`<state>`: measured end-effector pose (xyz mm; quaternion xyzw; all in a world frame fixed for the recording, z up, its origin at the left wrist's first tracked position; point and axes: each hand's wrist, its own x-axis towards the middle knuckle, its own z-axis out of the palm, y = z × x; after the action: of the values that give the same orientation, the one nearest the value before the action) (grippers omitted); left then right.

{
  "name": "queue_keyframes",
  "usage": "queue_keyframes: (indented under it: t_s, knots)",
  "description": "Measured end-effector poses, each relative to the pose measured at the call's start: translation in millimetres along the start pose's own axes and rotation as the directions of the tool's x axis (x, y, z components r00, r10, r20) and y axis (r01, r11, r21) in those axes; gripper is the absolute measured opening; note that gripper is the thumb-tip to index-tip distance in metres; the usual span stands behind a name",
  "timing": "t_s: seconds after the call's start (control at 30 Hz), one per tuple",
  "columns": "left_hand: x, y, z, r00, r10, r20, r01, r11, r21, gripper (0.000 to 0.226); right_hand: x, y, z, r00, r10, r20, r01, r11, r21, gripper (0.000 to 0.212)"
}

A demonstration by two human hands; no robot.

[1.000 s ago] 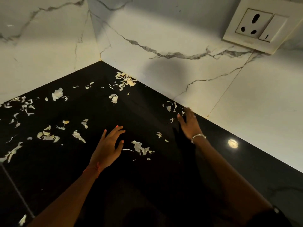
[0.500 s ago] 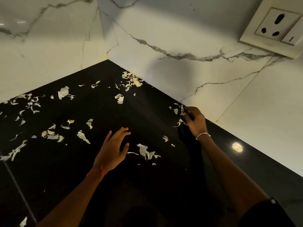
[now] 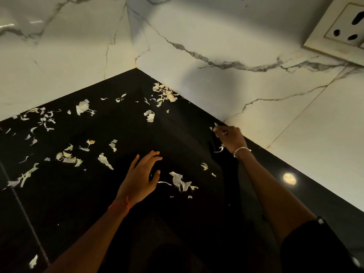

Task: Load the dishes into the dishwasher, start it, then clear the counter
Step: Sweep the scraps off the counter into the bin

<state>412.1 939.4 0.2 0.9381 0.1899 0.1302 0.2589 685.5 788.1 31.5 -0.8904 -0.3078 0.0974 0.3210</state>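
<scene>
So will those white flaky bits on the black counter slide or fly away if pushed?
They'd probably slide easily: the flaky bits look paper-thin, lying loose on the glossy counter. They seem very light, so a fast sweep might scatter them. The right hand pinches some, so they likely crumple.

A left hand [image 3: 137, 180], a right hand [image 3: 231, 137], one socket [image 3: 342, 30], dozens of peel scraps [image 3: 181, 181].
</scene>
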Motion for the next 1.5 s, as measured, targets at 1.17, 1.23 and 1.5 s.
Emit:
queue_keyframes:
  t_s: [1.17,1.23,1.5]
  knots:
    - [-0.2,2.6,-2.6,1.0,-0.016,0.013,0.016,1.0,0.0,0.043,-123.5,-14.3,17.6,0.973,0.228,-0.03,-0.23,0.971,-0.059,0.057]
    - [-0.7,2.1,-2.4,1.0,-0.012,0.016,0.012,1.0,-0.002,0.043,-137.0,-23.5,34.0,0.971,0.237,-0.022,-0.235,0.939,-0.252,0.07]
    - [-0.3,4.0,-4.0,0.999,-0.037,0.035,0.039,0.998,-0.039,0.04,-160.1,-87.1,74.4,0.99,-0.021,0.14,-0.006,0.982,0.191,0.061]
